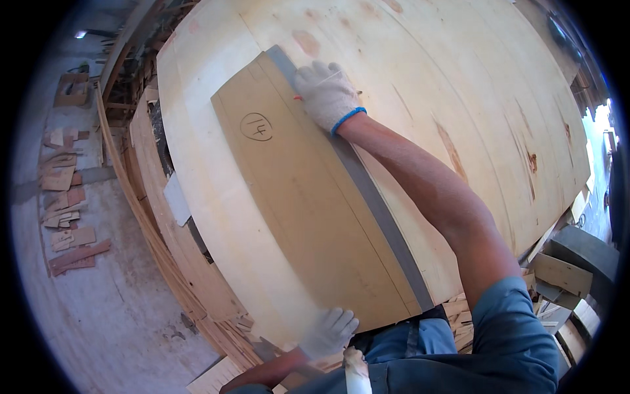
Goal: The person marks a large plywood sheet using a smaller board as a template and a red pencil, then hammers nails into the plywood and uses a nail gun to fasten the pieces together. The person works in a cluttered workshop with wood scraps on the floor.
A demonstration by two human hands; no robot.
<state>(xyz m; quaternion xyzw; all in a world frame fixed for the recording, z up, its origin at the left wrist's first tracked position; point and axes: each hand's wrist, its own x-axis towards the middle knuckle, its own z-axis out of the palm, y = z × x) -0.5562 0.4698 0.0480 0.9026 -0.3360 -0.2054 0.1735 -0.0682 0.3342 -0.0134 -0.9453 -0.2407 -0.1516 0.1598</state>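
A long brown board [298,190] with a circled handwritten mark and a thin line along its right side lies on a large pale plywood sheet [426,72]. Along its right edge runs a grey strip [380,203]. My right hand [326,92], in a white knitted glove with a blue cuff, rests at the strip's far end. Its fingers are closed round a thin red-ended stick [298,98], perhaps a pencil, mostly hidden by the glove. My left hand [330,331], gloved and slightly blurred, is at the board's near left corner with its fingers stretched out; nothing shows in it.
Long wooden strips [144,223] run beside the sheet's left edge. Small wood offcuts [62,177] lie in piles on the floor at far left, near a wooden box [71,90]. More wood pieces [561,276] and a grey curved object [584,249] are at the right.
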